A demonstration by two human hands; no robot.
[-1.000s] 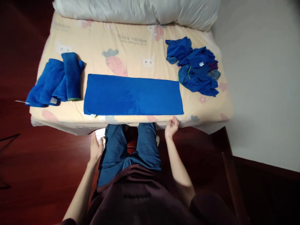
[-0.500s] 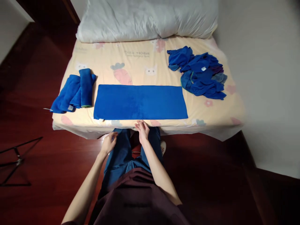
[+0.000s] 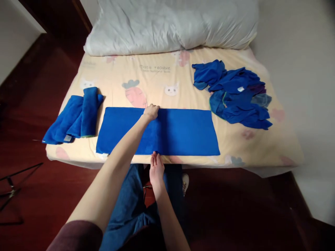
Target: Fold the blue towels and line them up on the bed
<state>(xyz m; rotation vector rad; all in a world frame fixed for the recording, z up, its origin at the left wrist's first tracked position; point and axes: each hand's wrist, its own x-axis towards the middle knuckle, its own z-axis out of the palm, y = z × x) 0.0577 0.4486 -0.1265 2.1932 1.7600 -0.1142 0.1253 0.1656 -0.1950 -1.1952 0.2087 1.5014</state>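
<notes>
A blue towel (image 3: 188,132), folded into a long flat rectangle, lies crosswise along the front of the bed. My left hand (image 3: 151,112) reaches over it to the middle of its far edge, fingers curled down at the cloth and partly hidden. At the middle of the near edge is my right hand (image 3: 157,170), palm up with its fingers stretched out and the tips touching the towel's edge. A shaded band runs across the towel between the two hands. A white tag shows at the near left corner.
Rolled blue towels (image 3: 89,111) lie at the bed's left. A crumpled heap of blue cloths (image 3: 240,90) is at the right. Behind, a white quilt (image 3: 170,28) spans the patterned bed sheet (image 3: 110,83). A black stand (image 3: 12,188) is on the floor at left.
My left hand has moved from beside my legs to the towel's far edge. My right hand stays at the near edge, now turned palm up. The camera view has shifted closer to the bed.
</notes>
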